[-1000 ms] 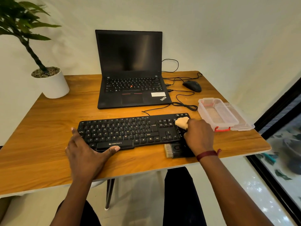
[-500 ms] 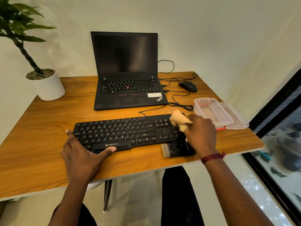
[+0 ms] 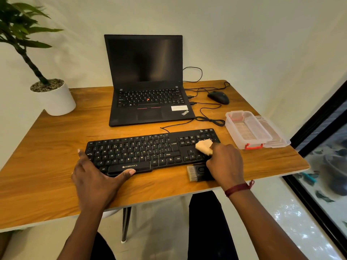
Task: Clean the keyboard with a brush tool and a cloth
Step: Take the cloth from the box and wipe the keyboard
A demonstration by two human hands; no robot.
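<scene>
Hands are working on a black keyboard (image 3: 142,152) lying mid-desk (image 3: 56,156): the left hand (image 3: 93,177), fingers spread flat, is bracing its 8 o'clock corner, thumb pressing the front edge, apparently to stop it sliding, while the right hand (image 3: 225,162) is pinching a bunched tan cloth (image 3: 203,146) against the keys toward 3 o'clock; the brush (image 3: 197,172) is lying idle at 5 o'clock, just beside the keyboard

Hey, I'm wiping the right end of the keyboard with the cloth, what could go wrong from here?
1. The brush lies near the front edge of the table, partly under the right hand; a backward stroke could knock it off.
2. The cloth may catch and lift keycaps on the keyboard.
3. The left hand braces only the left end, so the right end could skid toward the plastic box.
</scene>
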